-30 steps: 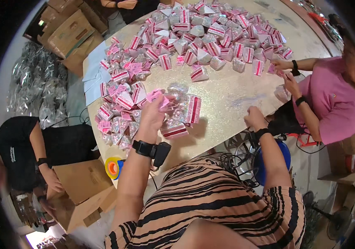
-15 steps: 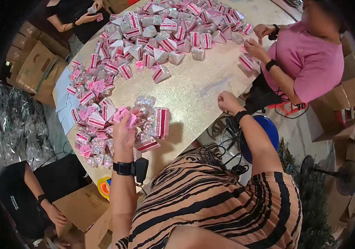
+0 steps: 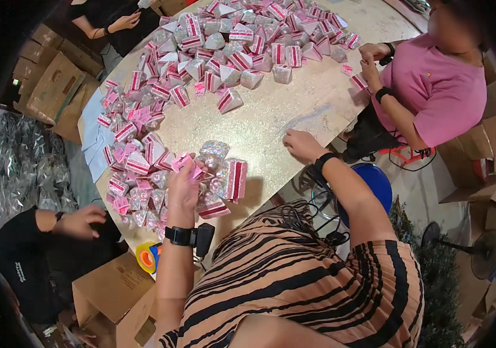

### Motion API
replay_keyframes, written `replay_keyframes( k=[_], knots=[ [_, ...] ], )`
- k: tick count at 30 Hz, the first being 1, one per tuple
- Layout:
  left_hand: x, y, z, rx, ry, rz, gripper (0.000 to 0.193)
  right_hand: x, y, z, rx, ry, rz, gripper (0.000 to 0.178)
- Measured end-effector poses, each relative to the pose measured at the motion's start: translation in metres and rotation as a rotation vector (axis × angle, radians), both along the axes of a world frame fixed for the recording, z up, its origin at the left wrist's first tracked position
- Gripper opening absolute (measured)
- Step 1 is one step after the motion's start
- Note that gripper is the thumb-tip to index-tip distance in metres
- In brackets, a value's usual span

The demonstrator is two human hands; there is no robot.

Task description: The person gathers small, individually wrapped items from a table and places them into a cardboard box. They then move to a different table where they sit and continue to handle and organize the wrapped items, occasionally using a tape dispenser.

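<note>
My left hand (image 3: 183,191) is closed on the pink tags (image 3: 189,165) of several cake-slice ornaments. These glittery wedges, banded in pink and dark red, fan out to the right of my fingers; the largest, an upright cake-slice ornament (image 3: 235,180), stands at the bunch's right side. More cake-slice ornaments (image 3: 139,162) lie heaped just left of that hand. My right hand (image 3: 303,145), fingers curled, is over the table's near right edge, apart from the ornaments. Whatever its fingers may hold is hidden or too fine to make out.
A large pile of cake-slice ornaments (image 3: 242,43) covers the far part of the pale table (image 3: 259,122). A co-worker in pink (image 3: 442,95) works at the right. Another person in black (image 3: 27,261) is at lower left, beside cardboard boxes (image 3: 109,284) and a tape roll (image 3: 146,258).
My right hand has shifted left over the table. The left hand and its bunch sit slightly farther right in view. The lower-left person's hand has risen toward the table.
</note>
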State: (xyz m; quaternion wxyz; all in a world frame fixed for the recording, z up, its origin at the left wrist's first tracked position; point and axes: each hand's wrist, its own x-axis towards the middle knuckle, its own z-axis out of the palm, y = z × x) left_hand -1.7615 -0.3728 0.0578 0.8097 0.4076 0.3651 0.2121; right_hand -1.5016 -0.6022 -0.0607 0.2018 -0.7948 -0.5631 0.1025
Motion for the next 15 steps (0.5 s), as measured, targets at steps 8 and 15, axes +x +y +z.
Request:
replay_keyframes(
  k=[8, 15],
  knots=[
    [-0.005, -0.005, -0.009, -0.014, 0.055, -0.008, 0.022, -0.013, 0.042, -0.012, -0.112, -0.173, 0.089, 0.011],
    [-0.001, -0.015, 0.008, -0.019, 0.153, -0.046, 0.014, 0.012, 0.043, -0.003, 0.138, 0.834, -0.319, 0.012]
  ],
)
